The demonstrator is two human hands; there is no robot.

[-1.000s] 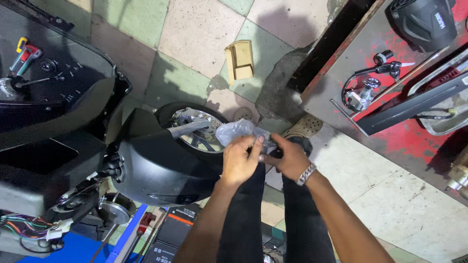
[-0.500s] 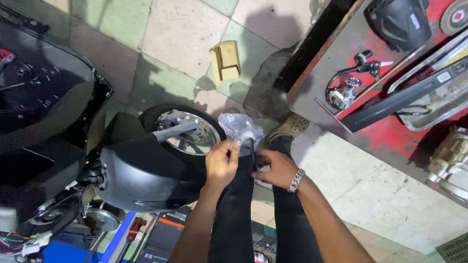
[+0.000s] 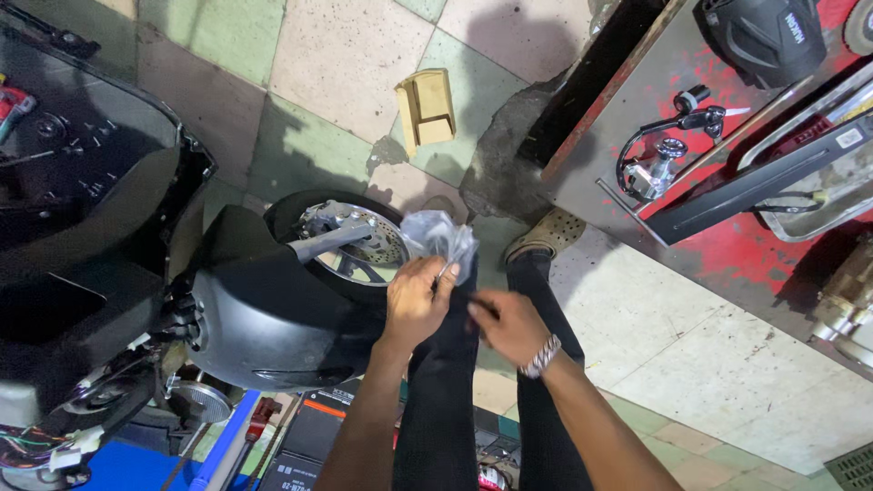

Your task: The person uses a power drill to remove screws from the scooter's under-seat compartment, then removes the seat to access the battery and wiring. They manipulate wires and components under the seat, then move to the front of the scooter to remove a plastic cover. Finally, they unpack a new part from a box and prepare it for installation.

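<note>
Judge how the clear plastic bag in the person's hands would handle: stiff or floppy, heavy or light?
Probably floppy: the clear plastic bag is crumpled and bunched above the left hand. Likely light, since fingertips alone seem to hold it up. The film looks glossy, so it may be slippery; the right hand sits just beside it.

So a second ago both hands were bunched together on the clear plastic bag [image 3: 439,238], fingers working at it side by side. Now the right hand [image 3: 509,325] has dropped off it and sits lower, a bit apart, only its fingertips pointing back toward the left hand [image 3: 416,303]. The left one's got the bag by itself, pinching the neck, and the bag sticks up above its fingers instead of being spread between two hands. The view has also slid a bit, with the scooter's front wheel [image 3: 350,245] further left.
</note>
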